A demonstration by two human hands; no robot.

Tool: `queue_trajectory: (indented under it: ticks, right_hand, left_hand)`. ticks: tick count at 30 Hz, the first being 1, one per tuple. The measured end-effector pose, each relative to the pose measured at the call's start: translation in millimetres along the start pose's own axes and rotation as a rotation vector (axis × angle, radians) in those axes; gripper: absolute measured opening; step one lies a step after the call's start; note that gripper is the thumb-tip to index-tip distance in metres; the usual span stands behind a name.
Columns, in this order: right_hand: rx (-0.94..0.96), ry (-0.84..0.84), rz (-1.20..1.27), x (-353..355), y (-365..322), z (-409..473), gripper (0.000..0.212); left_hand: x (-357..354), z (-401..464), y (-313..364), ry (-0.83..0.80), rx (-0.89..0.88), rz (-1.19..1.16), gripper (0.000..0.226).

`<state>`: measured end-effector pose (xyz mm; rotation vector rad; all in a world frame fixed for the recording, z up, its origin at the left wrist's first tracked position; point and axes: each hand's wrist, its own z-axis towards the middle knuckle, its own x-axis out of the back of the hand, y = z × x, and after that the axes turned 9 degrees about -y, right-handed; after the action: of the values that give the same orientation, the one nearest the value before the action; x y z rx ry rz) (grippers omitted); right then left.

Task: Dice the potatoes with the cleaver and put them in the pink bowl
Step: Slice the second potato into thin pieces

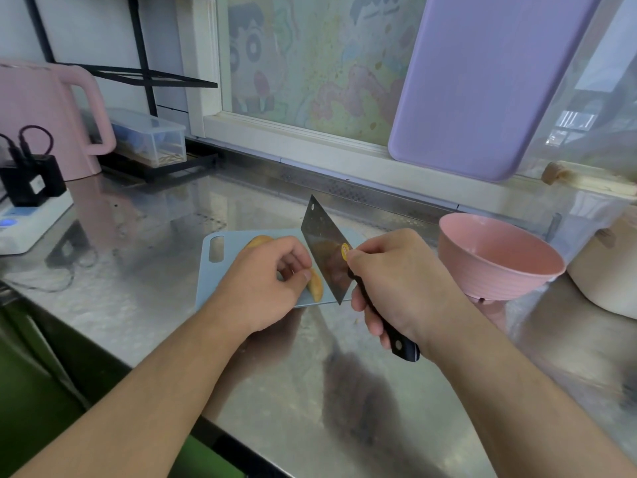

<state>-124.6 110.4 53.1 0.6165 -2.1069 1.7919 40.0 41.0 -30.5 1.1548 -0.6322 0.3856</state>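
Observation:
A pale blue cutting board (pixel 213 270) lies on the steel counter. My left hand (pixel 265 281) rests on it, fingers curled over a potato piece (pixel 315 286) whose yellow cut edge shows beside the thumb. Another potato (pixel 259 240) peeks out behind that hand. My right hand (pixel 400 281) grips the black handle of the cleaver (pixel 325 250). The blade stands tilted, its edge down on the board right next to the held piece. The pink bowl (pixel 499 260) stands to the right of the board and looks empty from this angle.
A pink kettle (pixel 44 119) and a power strip with black plugs (pixel 27 198) stand at the left. A clear lidded box (pixel 151 139) sits on a black rack behind. A purple board (pixel 482 84) leans on the window. A cream pot (pixel 610 270) is far right.

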Motion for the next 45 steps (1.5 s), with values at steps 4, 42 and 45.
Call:
queue_trajectory:
  ticks: [4, 42, 45]
  right_hand:
    - [0.005, -0.014, 0.009, -2, 0, -1, 0.031]
    - [-0.064, -0.074, -0.117, -3, -8, -5, 0.019]
    - [-0.06, -0.084, -0.118, -3, -8, -3, 0.021]
  left_hand:
    - [0, 0, -2, 0.018, 0.001, 0.046, 0.018]
    - [0, 1, -1, 0.003, -0.015, 0.106, 0.017]
    - [0, 2, -1, -0.004, -0.006, 0.097, 0.018]
